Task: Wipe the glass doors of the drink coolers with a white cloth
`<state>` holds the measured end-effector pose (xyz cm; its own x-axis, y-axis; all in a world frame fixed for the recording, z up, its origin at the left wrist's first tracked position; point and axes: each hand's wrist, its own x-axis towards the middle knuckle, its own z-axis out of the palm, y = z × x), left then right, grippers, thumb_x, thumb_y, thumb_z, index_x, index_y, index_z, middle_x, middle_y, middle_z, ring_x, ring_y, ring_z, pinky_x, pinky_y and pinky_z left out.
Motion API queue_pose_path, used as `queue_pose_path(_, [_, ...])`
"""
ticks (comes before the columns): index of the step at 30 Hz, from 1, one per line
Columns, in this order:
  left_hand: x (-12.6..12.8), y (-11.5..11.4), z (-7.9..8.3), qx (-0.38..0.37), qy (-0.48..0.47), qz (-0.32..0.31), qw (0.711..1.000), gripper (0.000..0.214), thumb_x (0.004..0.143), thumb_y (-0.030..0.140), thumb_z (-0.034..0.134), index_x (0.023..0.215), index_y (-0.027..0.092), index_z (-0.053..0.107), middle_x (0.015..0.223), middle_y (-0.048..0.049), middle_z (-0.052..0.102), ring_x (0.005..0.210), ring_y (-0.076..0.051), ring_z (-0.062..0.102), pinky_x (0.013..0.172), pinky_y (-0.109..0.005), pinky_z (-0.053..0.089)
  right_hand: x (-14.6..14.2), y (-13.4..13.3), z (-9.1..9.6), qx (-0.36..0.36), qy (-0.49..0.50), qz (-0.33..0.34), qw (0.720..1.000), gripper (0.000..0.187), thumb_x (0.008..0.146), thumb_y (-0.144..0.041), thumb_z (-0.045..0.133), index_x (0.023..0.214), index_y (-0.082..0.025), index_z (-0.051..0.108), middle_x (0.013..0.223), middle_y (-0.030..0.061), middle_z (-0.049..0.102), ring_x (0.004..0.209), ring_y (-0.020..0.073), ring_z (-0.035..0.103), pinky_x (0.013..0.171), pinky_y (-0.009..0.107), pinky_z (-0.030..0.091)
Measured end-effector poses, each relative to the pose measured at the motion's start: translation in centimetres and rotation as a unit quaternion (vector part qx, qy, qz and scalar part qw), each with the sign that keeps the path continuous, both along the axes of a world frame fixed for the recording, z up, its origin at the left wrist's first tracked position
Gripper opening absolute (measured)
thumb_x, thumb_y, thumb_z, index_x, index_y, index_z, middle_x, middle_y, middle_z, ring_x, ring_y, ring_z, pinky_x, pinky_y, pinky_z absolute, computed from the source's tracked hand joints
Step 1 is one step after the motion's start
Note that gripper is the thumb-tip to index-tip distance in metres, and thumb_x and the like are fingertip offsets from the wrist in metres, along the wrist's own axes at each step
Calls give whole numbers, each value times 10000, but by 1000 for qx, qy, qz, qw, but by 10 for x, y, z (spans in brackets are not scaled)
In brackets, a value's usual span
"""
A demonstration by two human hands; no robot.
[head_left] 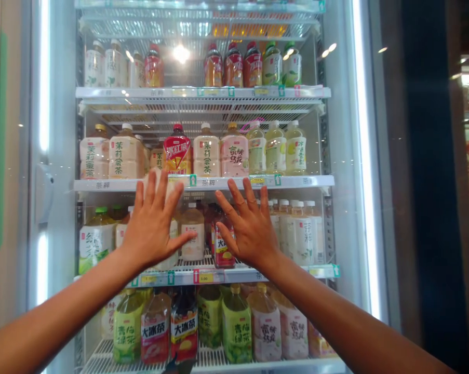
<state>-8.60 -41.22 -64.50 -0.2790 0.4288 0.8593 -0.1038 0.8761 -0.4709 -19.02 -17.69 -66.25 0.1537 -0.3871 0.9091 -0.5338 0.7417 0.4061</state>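
My left hand (152,223) is raised with its fingers spread, in front of a lit drinks fridge. Beside it, my right hand (250,228) is held up the same way, and a thin ring shows on one finger. Neither holds anything. Reflections suggest a glass door lies between the hands and the bottles; whether the palms touch it I cannot tell. Between the hands stands a pale tea bottle (192,236). A dark bottle with a red label (223,246) is partly behind my right hand. Above the fingertips runs a white shelf edge (214,184), with a red-labelled bottle (177,150) on that shelf.
Several shelves carry rows of bottles, with green bottles (237,324) on the lowest one. A price tag (205,278) sits on the shelf edge below my hands. Bright light strips (364,156) run up both sides, and a recessed door handle (46,193) is at the left.
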Motion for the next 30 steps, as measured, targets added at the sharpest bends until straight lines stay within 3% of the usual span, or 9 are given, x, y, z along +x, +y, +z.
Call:
queue_pose_path(4, [13, -5, -73, -145, -82, -8, 986, 1127, 772, 915, 400, 1624, 210, 178, 1726, -139, -9, 1589, -387, -18, 1290, -535, -6, 1, 0, 0, 2, -6, 1, 1000, 792, 1010, -484, 454, 1641, -273, 25, 1726, 73, 92, 1592, 344, -18, 1258, 691, 109])
queue_pose_path(6, [13, -10, -58, -154, -86, -5, 984, 1067, 804, 887, 396, 1624, 242, 174, 1729, -117, -17, 1592, -368, -22, 1292, -523, -2, 2, 0, 0, 2, -7, 3, 1000, 791, 1012, -483, 449, 1641, -271, 18, 1726, 75, 94, 1592, 343, -22, 1257, 693, 106])
queue_pose_path(11, [-4, -2, 46, -8, -2, 6, 1000, 968, 906, 781, 357, 1633, 233, 28, 1717, -144, -117, 1577, -385, -120, 1264, -629, 12, 1, 0, 0, 1, -3, 7, 1000, 833, 1003, -469, 478, 1638, -282, -28, 1729, 59, 63, 1591, 342, -17, 1256, 696, 125])
queue_pose_path(13, [-5, 5, 38, -4, -1, 2, 1000, 1016, 885, 797, 390, 1633, 220, 17, 1715, -149, -122, 1576, -395, -117, 1263, -635, 15, 1, 0, 0, -2, -2, 9, 1000, 835, 1001, -465, 484, 1639, -275, -19, 1727, 64, 72, 1591, 345, -7, 1257, 693, 127])
queue_pose_path(17, [8, 3, -53, -104, -53, -1, 993, 1127, 791, 898, 399, 1632, 203, 116, 1724, -147, -28, 1585, -401, -39, 1277, -584, 34, 0, 0, -1, -3, 1, 10, 1000, 840, 1002, -472, 480, 1640, -259, -23, 1721, 76, 110, 1593, 341, 8, 1262, 685, 110])
queue_pose_path(19, [15, -2, -74, -161, -82, -1, 983, 1121, 773, 922, 375, 1627, 228, 165, 1729, -117, 45, 1593, -366, -14, 1286, -533, 27, 0, 0, 0, -2, -1, 6, 1000, 864, 1001, -482, 477, 1636, -256, -64, 1721, 72, 103, 1593, 335, 1, 1263, 683, 105])
queue_pose_path(26, [-3, 3, 40, -37, -15, 5, 999, 940, 918, 757, 377, 1632, 270, 7, 1723, -115, -108, 1584, -373, -98, 1263, -628, 16, 0, 0, 0, -3, 6, 10, 1000, 862, 1007, -486, 458, 1635, -191, -52, 1708, 102, 175, 1594, 336, 9, 1263, 677, 113])
queue_pose_path(28, [-3, 8, 24, -31, -11, 3, 999, 987, 891, 785, 398, 1633, 259, 12, 1720, -120, -122, 1582, -382, -104, 1262, -633, 5, 0, -1, 0, -6, 9, 14, 1000, 832, 1011, -486, 450, 1640, -182, -2, 1704, 105, 195, 1594, 337, 14, 1264, 675, 115])
queue_pose_path(30, [2, 6, -23, -62, -30, 4, 998, 1051, 844, 832, 424, 1635, 242, 61, 1723, -122, -94, 1585, -388, -81, 1270, -610, 1, -1, -1, 0, -10, 9, 15, 1000, 806, 1013, -484, 445, 1641, -179, 40, 1702, 106, 203, 1595, 336, 15, 1264, 673, 111])
